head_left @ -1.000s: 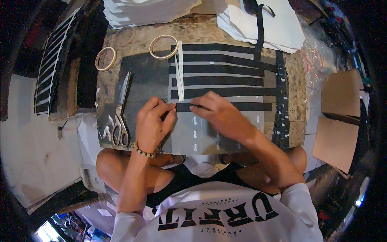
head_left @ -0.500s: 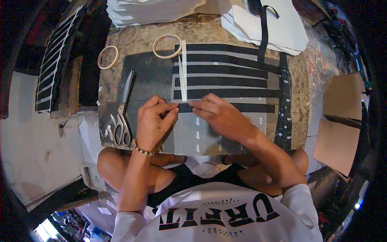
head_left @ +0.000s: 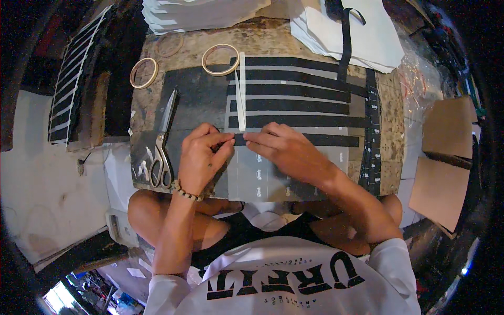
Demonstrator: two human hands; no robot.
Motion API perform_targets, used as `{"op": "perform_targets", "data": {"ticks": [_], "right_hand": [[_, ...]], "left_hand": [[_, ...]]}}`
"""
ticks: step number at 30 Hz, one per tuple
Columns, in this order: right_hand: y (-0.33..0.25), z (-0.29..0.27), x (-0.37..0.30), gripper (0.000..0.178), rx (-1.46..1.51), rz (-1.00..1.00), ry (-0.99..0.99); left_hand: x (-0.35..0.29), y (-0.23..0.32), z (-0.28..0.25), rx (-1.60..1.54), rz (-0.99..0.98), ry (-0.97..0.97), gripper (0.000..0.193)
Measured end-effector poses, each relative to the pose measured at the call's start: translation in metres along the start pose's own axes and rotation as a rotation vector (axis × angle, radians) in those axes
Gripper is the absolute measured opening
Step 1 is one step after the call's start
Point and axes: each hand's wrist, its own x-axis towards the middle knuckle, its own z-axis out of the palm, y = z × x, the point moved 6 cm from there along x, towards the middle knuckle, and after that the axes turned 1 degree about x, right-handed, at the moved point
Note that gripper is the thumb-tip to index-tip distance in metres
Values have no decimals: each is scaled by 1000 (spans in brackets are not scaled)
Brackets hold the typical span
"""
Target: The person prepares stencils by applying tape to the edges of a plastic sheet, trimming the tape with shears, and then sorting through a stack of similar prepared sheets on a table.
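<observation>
Both hands [head_left: 202,157] [head_left: 286,149] pinch a black strip [head_left: 325,140] on the grey sheet [head_left: 273,178].

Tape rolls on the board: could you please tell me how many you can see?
3. One tape roll sits at the board's far left, a fainter one behind it, and one beside the black strips. Others may be hidden.

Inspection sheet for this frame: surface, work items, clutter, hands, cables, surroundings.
Surface: worn wooden board, a dark sheet over its middle.
Work items: black strip pinched at its left end; more black strips lie in parallel rows above; grey sheet beneath the hands.
Clutter: scissors, two tape rings, white sheet stacks.
Hands: left hand and right hand both on the strip.
Cables: nothing seen.
Surroundings: cardboard pieces at right.
</observation>
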Motion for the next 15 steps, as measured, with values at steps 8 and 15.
{"op": "perform_targets", "data": {"ticks": [8,15], "right_hand": [[0,-4,1,32,13,-2,14],[0,-3,-1,31,-19,-34,29]], "left_hand": [[0,-1,-2,40,24,-10,16],[2,-8,-3,-45,-4,-13,15]]}}
